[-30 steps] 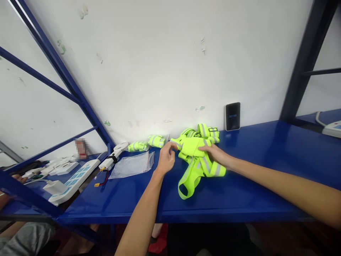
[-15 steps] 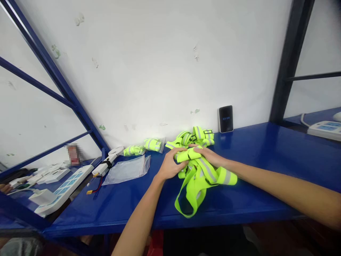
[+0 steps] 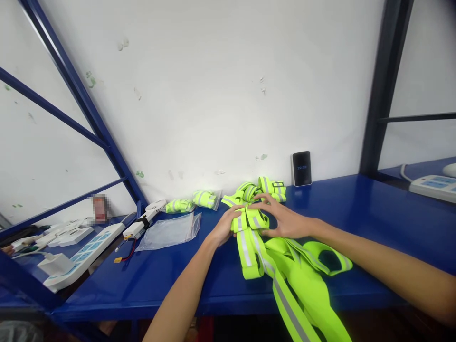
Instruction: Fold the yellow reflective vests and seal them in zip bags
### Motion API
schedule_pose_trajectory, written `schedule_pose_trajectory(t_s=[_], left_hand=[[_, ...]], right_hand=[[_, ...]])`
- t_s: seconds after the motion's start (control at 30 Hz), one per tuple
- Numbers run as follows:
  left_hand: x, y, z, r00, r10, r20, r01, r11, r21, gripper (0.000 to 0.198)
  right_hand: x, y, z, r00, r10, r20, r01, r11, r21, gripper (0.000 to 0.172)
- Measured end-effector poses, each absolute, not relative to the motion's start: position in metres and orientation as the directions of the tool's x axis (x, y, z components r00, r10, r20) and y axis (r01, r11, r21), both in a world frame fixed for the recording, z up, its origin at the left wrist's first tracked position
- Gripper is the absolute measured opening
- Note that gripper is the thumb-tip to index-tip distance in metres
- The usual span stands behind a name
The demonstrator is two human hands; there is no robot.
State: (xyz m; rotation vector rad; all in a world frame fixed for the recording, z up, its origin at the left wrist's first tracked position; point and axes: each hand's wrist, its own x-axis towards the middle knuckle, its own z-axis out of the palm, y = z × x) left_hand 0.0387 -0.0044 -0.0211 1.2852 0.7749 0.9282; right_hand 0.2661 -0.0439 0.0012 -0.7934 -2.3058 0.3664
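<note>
- My left hand (image 3: 224, 227) is gripping the folded neon-yellow reflective straps (image 3: 245, 247).
- My right hand (image 3: 287, 219) is curling its thumb and fingers around the same fold.
- Loose strap lengths (image 3: 313, 285) are hanging over the front edge of the blue table (image 3: 142, 280).
- More straps (image 3: 248, 192) are lying behind, near a dark-screened device (image 3: 302, 169).
- Clear plastic bags (image 3: 166, 232) are resting leftward.

Two bare forearms converge just below the centre of the frame. The left forearm (image 3: 181, 294) rises steeply from the bottom edge, its left hand (image 3: 224, 227) curled inward. The right forearm (image 3: 377, 266) slants in from the lower right edge; its right hand (image 3: 287, 219) arches leftward, thumb and fingers parted in a C (the fingertips of both hands come close together).
</note>
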Motion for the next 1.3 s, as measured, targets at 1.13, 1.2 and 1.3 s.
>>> schedule_pose_trajectory(t_s=[1.13,1.2,1.3], left_hand=[[0.048,-0.018,-0.008,0.371,0.755,0.54,0.187,-0.631,0.753,0.031],[0.052,-0.012,-0.01,0.241,0.817,0.524,0.078,-0.554,0.829,0.03],[0.053,-0.005,-0.014,0.154,0.91,0.385,-0.129,-0.368,0.921,0.043]], right_hand=[[0.231,-0.052,-0.01,-0.029,0.993,0.116,-0.292,0.102,-0.951,0.035],[0.232,-0.052,-0.012,-0.046,0.977,0.207,-0.231,0.192,-0.954,0.037],[0.232,-0.049,-0.014,-0.046,0.969,0.243,-0.103,0.237,-0.966,0.033]])
